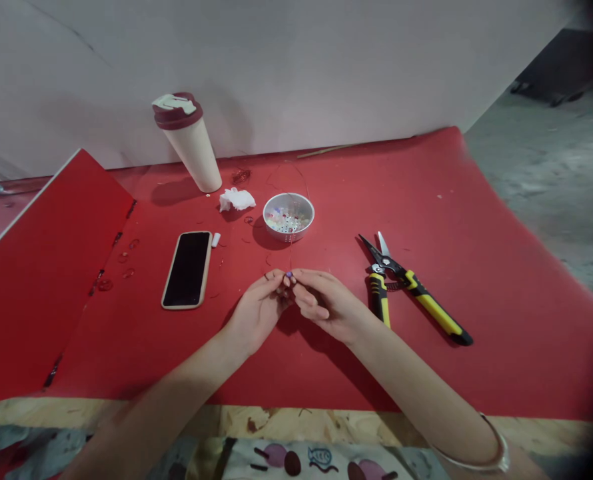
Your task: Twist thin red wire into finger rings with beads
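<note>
My left hand and my right hand meet over the red table cover, fingertips pinched together. Between them shows a small purple bead. A thin reddish wire runs from the fingertips up past a small metal bowl; how it passes through the bead is too small to tell. The bowl has holes in its wall and holds several light-coloured and red beads. It stands just beyond my hands, apart from them.
Yellow-and-black pruning shears lie spread at right. A phone, crumpled tissue and white tumbler stand or lie left. A red panel slopes at far left, with wire rings nearby. A wall rises behind.
</note>
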`<state>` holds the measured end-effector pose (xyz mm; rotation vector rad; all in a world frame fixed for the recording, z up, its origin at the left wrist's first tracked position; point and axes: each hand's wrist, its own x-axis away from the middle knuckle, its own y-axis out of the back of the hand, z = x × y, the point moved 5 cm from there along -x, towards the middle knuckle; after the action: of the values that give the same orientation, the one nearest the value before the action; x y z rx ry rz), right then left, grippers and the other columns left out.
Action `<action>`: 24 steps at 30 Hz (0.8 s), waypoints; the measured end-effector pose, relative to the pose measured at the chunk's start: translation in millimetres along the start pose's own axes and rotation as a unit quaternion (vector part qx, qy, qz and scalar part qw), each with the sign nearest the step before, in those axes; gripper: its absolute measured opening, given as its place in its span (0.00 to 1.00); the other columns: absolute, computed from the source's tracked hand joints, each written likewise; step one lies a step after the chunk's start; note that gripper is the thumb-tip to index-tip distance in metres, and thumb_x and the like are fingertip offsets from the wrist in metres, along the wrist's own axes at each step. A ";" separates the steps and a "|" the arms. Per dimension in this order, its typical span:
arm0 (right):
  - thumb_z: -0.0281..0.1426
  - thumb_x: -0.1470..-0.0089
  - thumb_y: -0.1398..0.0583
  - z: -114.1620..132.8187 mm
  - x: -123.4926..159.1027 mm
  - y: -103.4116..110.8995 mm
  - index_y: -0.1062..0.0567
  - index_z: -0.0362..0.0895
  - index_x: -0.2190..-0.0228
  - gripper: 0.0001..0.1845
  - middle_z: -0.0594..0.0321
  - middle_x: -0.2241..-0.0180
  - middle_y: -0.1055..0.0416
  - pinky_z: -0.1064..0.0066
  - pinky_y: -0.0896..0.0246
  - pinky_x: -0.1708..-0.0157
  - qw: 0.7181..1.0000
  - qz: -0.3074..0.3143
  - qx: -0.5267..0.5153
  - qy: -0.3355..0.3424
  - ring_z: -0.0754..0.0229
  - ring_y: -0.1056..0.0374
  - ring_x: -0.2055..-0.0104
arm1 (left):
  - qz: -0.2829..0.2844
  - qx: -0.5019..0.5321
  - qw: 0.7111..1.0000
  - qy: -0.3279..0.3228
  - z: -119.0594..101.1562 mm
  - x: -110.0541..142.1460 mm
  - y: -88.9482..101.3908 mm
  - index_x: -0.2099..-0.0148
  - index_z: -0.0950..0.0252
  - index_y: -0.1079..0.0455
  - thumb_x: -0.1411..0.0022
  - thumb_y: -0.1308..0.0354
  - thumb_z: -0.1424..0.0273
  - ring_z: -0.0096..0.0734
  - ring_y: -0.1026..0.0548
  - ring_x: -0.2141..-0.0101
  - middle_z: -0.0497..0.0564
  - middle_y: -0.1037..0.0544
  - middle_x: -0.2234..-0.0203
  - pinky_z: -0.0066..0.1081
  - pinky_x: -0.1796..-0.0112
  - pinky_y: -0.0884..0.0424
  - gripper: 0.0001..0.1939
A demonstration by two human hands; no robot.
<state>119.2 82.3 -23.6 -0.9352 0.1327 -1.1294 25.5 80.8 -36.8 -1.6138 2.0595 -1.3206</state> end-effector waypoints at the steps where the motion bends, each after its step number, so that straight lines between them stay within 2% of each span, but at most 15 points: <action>1: 0.32 0.51 0.39 0.1 0.3 -0.2 0.31 0.39 0.79 0.10 0.73 0.88 0.41 0.83 0.62 0.90 1.000 0.001 -0.002 -0.004 0.78 0.56 0.90 | -0.002 -0.002 1.000 0.004 0.0 0.1 0.0 0.74 0.69 0.30 0.40 0.48 0.75 0.24 0.33 0.73 0.48 0.32 0.76 0.24 0.66 0.35 0.11; 6: 0.32 0.51 0.39 -0.7 2.4 -0.5 0.35 0.41 0.79 0.12 0.75 0.87 0.42 0.85 0.60 0.89 0.999 0.026 -0.017 -0.038 0.78 0.56 0.89 | -0.005 -0.012 1.000 0.002 -1.5 1.8 -2.2 0.74 0.68 0.32 0.42 0.44 0.75 0.24 0.34 0.73 0.47 0.32 0.76 0.24 0.65 0.35 0.09; 12: 0.32 0.49 0.39 -1.3 2.6 1.5 0.36 0.42 0.79 0.12 0.77 0.87 0.45 0.85 0.61 0.89 0.998 0.032 -0.021 -0.056 0.77 0.58 0.89 | 0.006 -0.050 0.999 -0.009 -3.3 1.9 -3.4 0.75 0.68 0.33 0.41 0.45 0.74 0.25 0.35 0.72 0.48 0.33 0.77 0.26 0.65 0.36 0.10; 18: 0.31 0.51 0.39 -3.5 2.1 0.4 0.36 0.41 0.79 0.12 0.77 0.88 0.46 0.84 0.62 0.89 0.999 0.023 -0.026 -0.028 0.78 0.57 0.89 | 0.008 -0.049 0.999 -0.010 -5.7 1.8 -5.1 0.76 0.68 0.33 0.41 0.47 0.76 0.25 0.35 0.71 0.48 0.34 0.76 0.26 0.63 0.35 0.10; 24: 0.31 0.50 0.40 -3.2 2.4 -3.0 0.34 0.42 0.79 0.10 0.75 0.89 0.44 0.81 0.60 0.88 0.999 -0.014 0.016 0.050 0.75 0.51 0.90 | 0.013 -0.029 0.999 0.008 -6.8 2.3 -6.1 0.76 0.68 0.33 0.41 0.49 0.77 0.25 0.33 0.70 0.48 0.34 0.76 0.25 0.60 0.34 0.11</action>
<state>116.5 78.3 -22.7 -0.8546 0.1824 -1.2005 24.4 82.3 -27.6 -1.5996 2.1385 -1.2804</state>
